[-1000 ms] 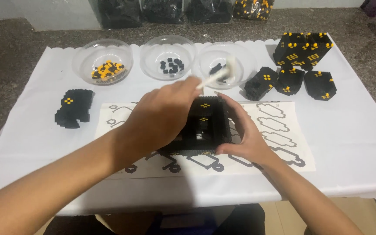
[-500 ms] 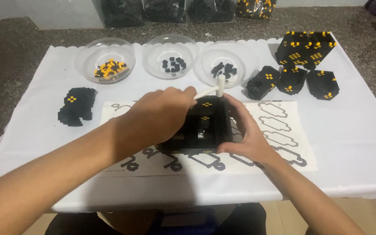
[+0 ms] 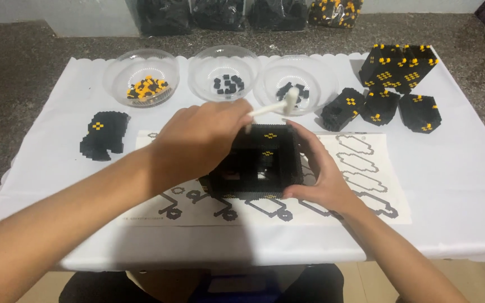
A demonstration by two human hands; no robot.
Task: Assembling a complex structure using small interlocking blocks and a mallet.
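Black block frame (image 3: 256,165) sits mid-worktop (image 3: 456,185) on printed template sheet (image 3: 366,168), directly under your hands. Your right hand (image 3: 318,174) cups frame's right wall, fingers wrapped on it. Your left hand (image 3: 197,143) arches over frame's left top, fingers pinching white stick tool (image 3: 273,108), long axis pointing away-right toward bowl of black pieces (image 3: 296,84).

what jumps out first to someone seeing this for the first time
Both hands meet at the centre over a hollow black block frame with yellow dots: the left hand holds a white stick tool over it, the right hand grips its side. Behind stand three clear plastic bowls, and finished black-and-yellow block pieces sit far right.
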